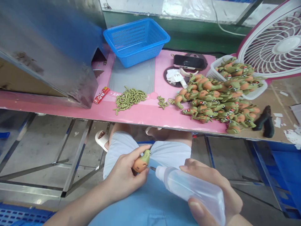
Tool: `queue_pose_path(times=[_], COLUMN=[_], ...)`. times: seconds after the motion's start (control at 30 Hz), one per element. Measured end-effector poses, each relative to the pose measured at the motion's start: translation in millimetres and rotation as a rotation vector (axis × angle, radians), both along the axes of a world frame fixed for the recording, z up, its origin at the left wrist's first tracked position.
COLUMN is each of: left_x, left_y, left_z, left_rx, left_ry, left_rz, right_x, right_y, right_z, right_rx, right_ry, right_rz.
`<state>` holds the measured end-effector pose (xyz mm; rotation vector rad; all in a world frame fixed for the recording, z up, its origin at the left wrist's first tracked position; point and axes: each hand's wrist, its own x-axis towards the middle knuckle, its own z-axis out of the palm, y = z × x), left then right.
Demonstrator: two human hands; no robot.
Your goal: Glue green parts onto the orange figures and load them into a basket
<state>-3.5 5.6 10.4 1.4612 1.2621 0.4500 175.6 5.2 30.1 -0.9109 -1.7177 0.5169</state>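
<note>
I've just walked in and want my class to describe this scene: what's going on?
A seated person holds an orange-and-green figure in the left hand and a squeeze bottle in the right hand. The bottle's thin tip points at the figure, close to it; whether they touch is unclear. On the table lie small green pieces, with a heap of similar figures to their right.

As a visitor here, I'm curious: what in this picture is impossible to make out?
All in the head view:
The palm side of the orange-and-green figure: hidden by the left hand.
Whether the thin nozzle touches the figure: too small to tell.
Part of the squeeze bottle: hidden by the right hand.
The rest of the fan: cut off by the picture's edge.
The floor of the white basket: hidden by piled figures.
</note>
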Motion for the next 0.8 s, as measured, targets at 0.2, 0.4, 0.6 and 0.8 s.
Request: queue_pose_path(times=[0.2, 0.4, 0.6, 0.8], left_x=[0.5, -0.1, -0.6, -2.8], left_y=[0.1, 0.2, 1.9, 9.6], left_z=[-1.8, -1.0, -0.3, -4.2], left_rx=[-0.027, -0.008, -0.008, 0.055], left_ry=[-0.014, -0.006, 0.082, 0.194], left_rz=[-0.006, -0.016, -0.058, -0.017], right_x=[-4.5, -2.4, -2.4, 1.4], right_y=[1.1, -1.0, -1.2, 4.1], right_z=[1.1, -1.5, 1.3, -5.6], right_rx=[-0.008, -0.001, -0.071, -0.162], right_ry=[0.030, -0.027, -0.056, -0.062], right_rz=[-0.016, -0.013, 0.022, 0.022])
